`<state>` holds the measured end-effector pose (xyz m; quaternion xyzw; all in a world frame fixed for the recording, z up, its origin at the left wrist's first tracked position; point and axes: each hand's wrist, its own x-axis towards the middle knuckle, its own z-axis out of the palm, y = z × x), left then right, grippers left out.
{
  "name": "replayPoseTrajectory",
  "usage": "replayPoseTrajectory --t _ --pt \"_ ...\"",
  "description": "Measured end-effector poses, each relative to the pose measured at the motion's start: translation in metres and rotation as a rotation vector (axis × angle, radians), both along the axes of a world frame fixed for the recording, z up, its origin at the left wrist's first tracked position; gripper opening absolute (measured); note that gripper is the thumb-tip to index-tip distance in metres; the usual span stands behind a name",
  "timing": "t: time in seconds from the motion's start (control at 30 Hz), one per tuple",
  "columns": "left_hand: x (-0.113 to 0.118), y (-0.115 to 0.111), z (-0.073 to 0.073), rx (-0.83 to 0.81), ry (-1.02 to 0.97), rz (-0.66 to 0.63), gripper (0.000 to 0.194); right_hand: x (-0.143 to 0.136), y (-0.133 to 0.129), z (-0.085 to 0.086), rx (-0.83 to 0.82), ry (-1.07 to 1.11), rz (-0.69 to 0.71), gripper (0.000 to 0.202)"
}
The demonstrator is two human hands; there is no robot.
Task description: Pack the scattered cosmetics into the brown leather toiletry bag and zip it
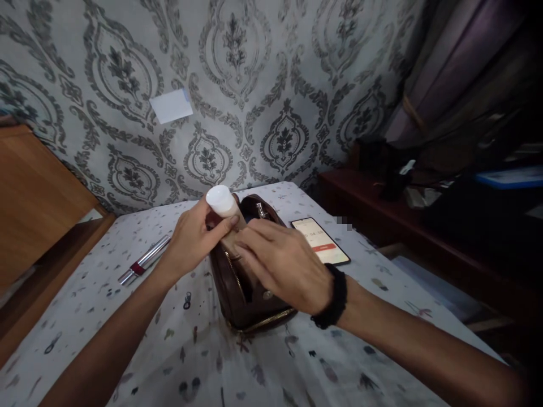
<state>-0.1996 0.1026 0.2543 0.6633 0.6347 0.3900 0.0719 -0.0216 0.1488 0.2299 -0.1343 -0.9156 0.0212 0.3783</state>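
A brown bag (231, 291) with gold zips lies unzipped on the patterned sheet. My left hand (189, 237) is wrapped round a pale bottle with a white cap (219, 198), held tilted over the bag's opening. Close beside the bottle, my right hand (284, 257) has its fingers curled together above the bag; what they grip, if anything, is hidden. A black fuzzy band (333, 297) circles my right wrist. Inside the bag, past my right fingers, a small shiny item (261, 210) shows.
A phone with a lit timer screen (320, 240) lies right of the bag. A silver tube with a dark red band (144, 260) lies to the left. Wooden furniture (42, 198) borders the left side, and a dark red ledge (360, 198) stands at the right.
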Motion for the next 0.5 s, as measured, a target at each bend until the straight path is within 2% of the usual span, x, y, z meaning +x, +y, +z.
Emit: replayPoseTrajectory --t 0.1,0.27,0.4,0.5 --pt "-0.003 0.004 -0.003 0.016 -0.049 -0.023 0.034 -0.009 -0.003 -0.005 0.071 -0.169 -0.004 0.024" --pt "-0.004 0.006 -0.004 0.012 -0.046 -0.016 0.036 -0.013 -0.004 -0.006 0.047 -0.217 -0.012 0.026" --pt "-0.003 0.004 0.005 0.005 0.064 0.012 0.031 0.003 -0.007 -0.003 -0.005 -0.129 0.046 0.02" --pt "-0.004 0.002 0.015 -0.027 0.15 -0.032 0.025 0.019 -0.01 -0.005 -0.028 0.012 0.053 0.021"
